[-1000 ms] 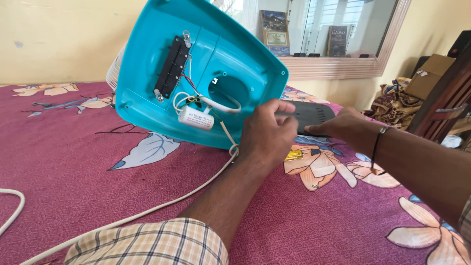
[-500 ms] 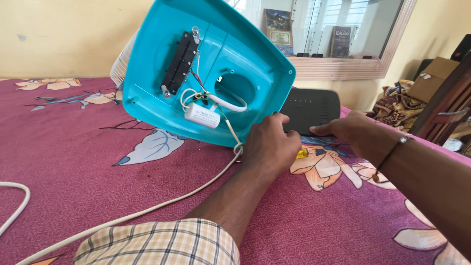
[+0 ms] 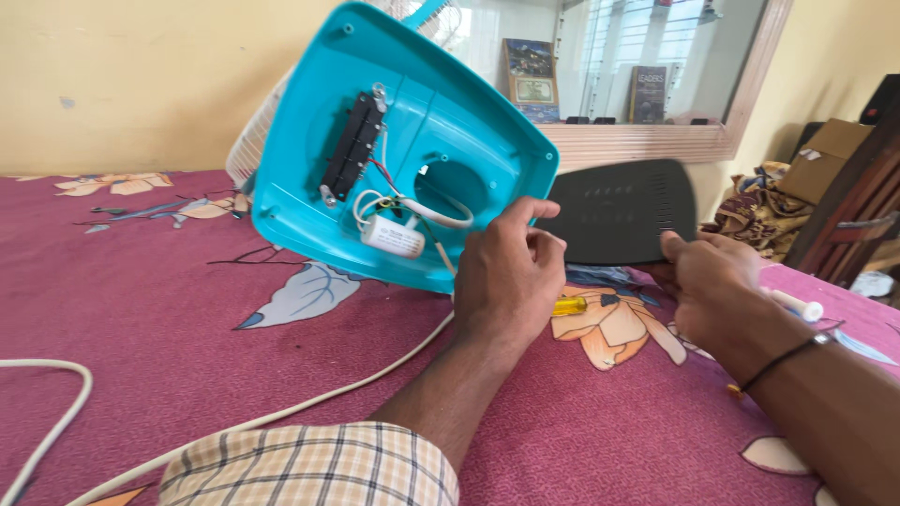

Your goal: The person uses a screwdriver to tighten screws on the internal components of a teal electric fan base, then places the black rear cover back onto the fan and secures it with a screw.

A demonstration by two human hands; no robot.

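A turquoise fan base [image 3: 469, 141] is tipped up on the bed, its open underside facing me. Inside it I see a black switch block [image 3: 351, 145], coloured wires and a white capacitor [image 3: 394, 236]. My left hand [image 3: 509, 279] grips the base's lower right edge. My right hand [image 3: 710, 284] holds a black vented bottom cover [image 3: 619, 212] upright, just to the right of the base. A yellow-handled screwdriver [image 3: 569, 305] lies on the bedsheet between my hands. The fan's white grille [image 3: 251, 141] shows behind the base.
A white power cord [image 3: 309, 405] runs from the base across the maroon floral bedsheet [image 3: 187, 375] to the lower left. A white cylindrical object [image 3: 797, 305] lies right of my wrist. A wood-framed mirror [image 3: 656, 141], a cardboard box [image 3: 825, 155] and dark wooden furniture [image 3: 853, 225] stand behind.
My right hand has lifted the black cover from lying flat on the bed to upright. The base has tilted a little more toward the right, and my left hand has shifted up its edge.
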